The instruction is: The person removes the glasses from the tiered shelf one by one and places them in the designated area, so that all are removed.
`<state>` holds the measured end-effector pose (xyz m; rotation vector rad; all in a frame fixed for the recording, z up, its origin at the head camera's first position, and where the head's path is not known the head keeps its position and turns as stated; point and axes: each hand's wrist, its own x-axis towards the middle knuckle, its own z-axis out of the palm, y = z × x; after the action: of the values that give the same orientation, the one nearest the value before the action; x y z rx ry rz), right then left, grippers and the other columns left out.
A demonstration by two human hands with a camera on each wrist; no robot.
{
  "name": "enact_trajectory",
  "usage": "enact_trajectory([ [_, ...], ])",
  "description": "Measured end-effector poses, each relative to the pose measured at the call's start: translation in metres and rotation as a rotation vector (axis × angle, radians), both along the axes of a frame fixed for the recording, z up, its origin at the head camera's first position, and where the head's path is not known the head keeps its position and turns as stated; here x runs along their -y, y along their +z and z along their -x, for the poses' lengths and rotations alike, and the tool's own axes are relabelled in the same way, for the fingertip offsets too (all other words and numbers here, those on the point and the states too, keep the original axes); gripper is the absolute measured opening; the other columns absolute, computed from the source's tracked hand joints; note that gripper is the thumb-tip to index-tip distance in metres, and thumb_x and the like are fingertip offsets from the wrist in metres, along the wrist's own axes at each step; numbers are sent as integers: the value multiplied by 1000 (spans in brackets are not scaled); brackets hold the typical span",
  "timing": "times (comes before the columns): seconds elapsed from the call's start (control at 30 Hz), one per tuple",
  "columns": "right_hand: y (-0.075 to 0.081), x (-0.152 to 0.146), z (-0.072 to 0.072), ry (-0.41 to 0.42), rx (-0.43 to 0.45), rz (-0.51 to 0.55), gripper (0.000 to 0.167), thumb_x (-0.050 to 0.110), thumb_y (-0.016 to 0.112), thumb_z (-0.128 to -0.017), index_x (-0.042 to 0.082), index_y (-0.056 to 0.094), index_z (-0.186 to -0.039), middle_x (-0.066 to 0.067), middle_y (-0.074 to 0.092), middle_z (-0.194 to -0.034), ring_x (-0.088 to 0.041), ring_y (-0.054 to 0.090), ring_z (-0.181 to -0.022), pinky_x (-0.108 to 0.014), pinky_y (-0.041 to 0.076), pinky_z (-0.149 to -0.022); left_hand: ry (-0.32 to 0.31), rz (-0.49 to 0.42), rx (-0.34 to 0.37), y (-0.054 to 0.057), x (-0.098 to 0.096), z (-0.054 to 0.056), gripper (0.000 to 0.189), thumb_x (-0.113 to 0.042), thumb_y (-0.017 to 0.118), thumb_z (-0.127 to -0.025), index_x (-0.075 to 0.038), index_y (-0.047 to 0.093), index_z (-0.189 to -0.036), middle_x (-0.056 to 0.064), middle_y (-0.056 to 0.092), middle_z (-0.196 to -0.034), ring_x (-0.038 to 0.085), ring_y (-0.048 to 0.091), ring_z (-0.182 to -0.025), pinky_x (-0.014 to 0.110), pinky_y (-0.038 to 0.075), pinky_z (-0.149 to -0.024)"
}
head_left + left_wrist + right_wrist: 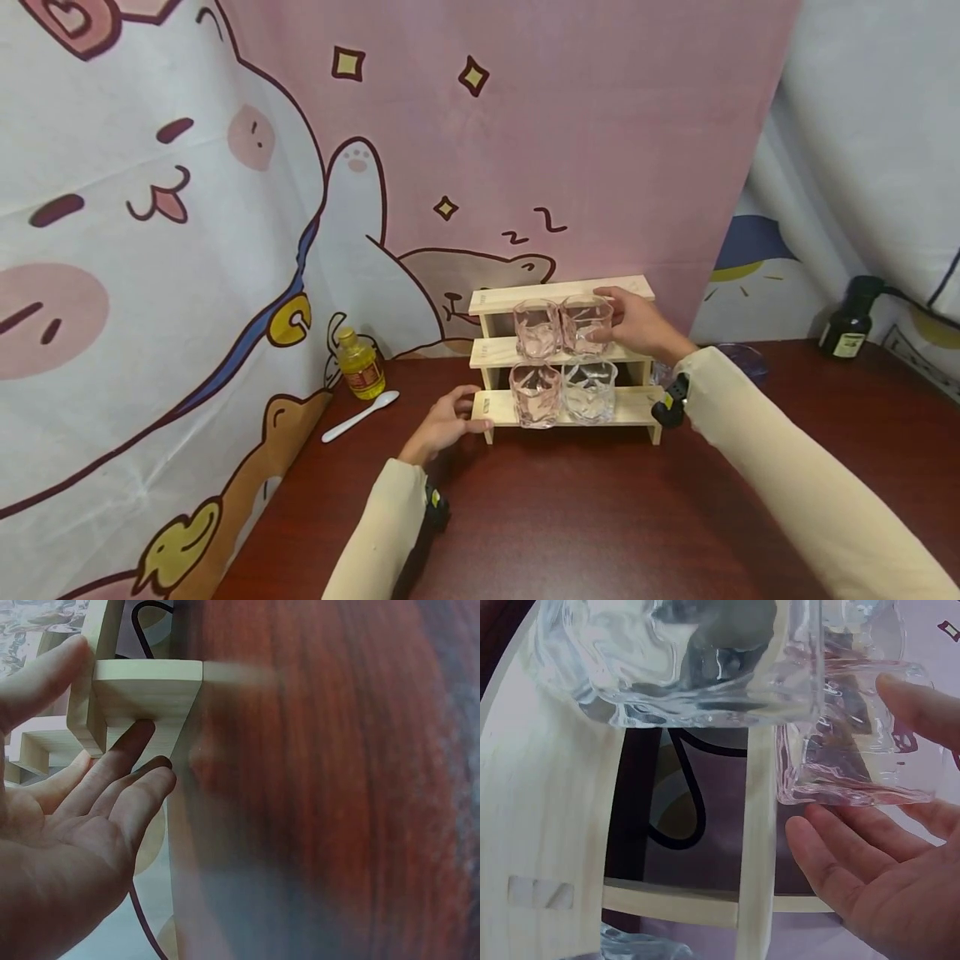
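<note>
A three-tier wooden rack [566, 287] stands on the table. Its lower step carries a pink glass [536, 398] at left and a clear glass [590, 396] at right. On the middle step are two pinkish faceted glasses, side by side. My right hand [647, 325] holds the right one, the pink glass [855, 761], with the thumb on one side and fingers on the other. At the rack's left end my left hand [446, 425] grips the lower step [150, 671], thumb on the board and fingers around its end and underside.
Left of the rack, a yellow oil bottle [362, 367] stands behind a white spoon [360, 417]. A bluish transparent dish [744, 363] sits behind my right arm. Far right stands a dark bottle [850, 321]. Printed cloth walls [600, 150] border the table.
</note>
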<state>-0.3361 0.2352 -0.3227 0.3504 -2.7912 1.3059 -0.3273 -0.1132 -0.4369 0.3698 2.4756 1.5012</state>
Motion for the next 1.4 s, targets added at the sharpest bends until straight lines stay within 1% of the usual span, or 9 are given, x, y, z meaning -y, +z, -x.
enact_trajectory([
  [0.1, -2, 0, 0, -5, -9, 15, 87, 17, 77, -87, 6, 27, -158, -28, 54, -136, -37, 60, -109, -48, 50, -92, 2, -7, 4, -1, -1, 0, 73, -16, 80, -84, -7, 44, -147, 18, 64, -134, 30, 61, -123, 47, 47, -101],
  [0.23, -5, 1, 1, -4, -25, 32, 84, 15, 76, -88, 10, 29, -158, -20, 56, -116, -27, 60, -87, -36, 51, -74, 1, -19, 8, -1, -1, 1, 73, -15, 80, -84, -7, 44, -147, 18, 64, -134, 29, 61, -122, 47, 47, -101],
  [0.33, -6, 1, 2, -5, -46, 32, 83, 15, 76, -88, 10, 31, -157, -15, 53, -104, -23, 56, -81, -34, 49, -68, 1, -19, 11, -1, -1, 1, 73, -16, 80, -84, -7, 44, -148, 18, 64, -134, 30, 61, -123, 48, 47, -102],
  [0.5, -7, 2, 2, -20, -62, 25, 80, 13, 77, -87, 9, 35, -155, -14, 53, -106, -23, 57, -84, -34, 50, -72, 2, -16, 9, -1, -1, 1, 73, -15, 79, -84, -7, 44, -147, 18, 63, -134, 31, 60, -123, 49, 47, -103],
  [0.77, -2, 5, 1, -28, 3, 52, 81, 11, 77, -86, 10, 34, -155, -13, 53, -107, -23, 56, -85, -34, 52, -72, 5, -25, 15, -3, -1, 0, 72, -14, 79, -84, -6, 44, -147, 18, 64, -133, 29, 62, -120, 43, 48, -98],
  [0.93, 0, 6, 2, -28, 33, 93, 82, 17, 78, -86, 12, 34, -155, -11, 50, -106, -23, 56, -85, -37, 55, -74, -3, -35, 15, -2, 0, 0, 73, -13, 79, -85, -6, 43, -148, 20, 62, -135, 30, 61, -121, 43, 49, -99],
  [1.03, 0, 8, 3, -42, 32, 98, 83, 21, 80, -85, 12, 35, -155, -11, 49, -105, -24, 58, -83, -37, 56, -73, -7, -30, 7, -2, 0, 0, 72, -12, 78, -85, -4, 42, -148, 21, 62, -135, 30, 61, -121, 43, 49, -98],
  [1.2, -2, 10, 4, -77, 3, 102, 81, 17, 81, -83, 10, 40, -152, -9, 49, -98, -22, 56, -76, -36, 56, -67, -9, -33, 17, -1, 0, 0, 73, -14, 78, -85, -6, 42, -148, 20, 62, -135, 30, 61, -121, 44, 48, -100],
  [1.4, -2, 11, 2, -104, 23, 137, 81, 14, 80, -84, 11, 39, -154, -8, 49, -97, -23, 56, -77, -37, 58, -67, 1, -27, 14, -2, -2, 0, 72, -14, 79, -85, -6, 44, -147, 20, 62, -135, 29, 61, -120, 46, 47, -100],
])
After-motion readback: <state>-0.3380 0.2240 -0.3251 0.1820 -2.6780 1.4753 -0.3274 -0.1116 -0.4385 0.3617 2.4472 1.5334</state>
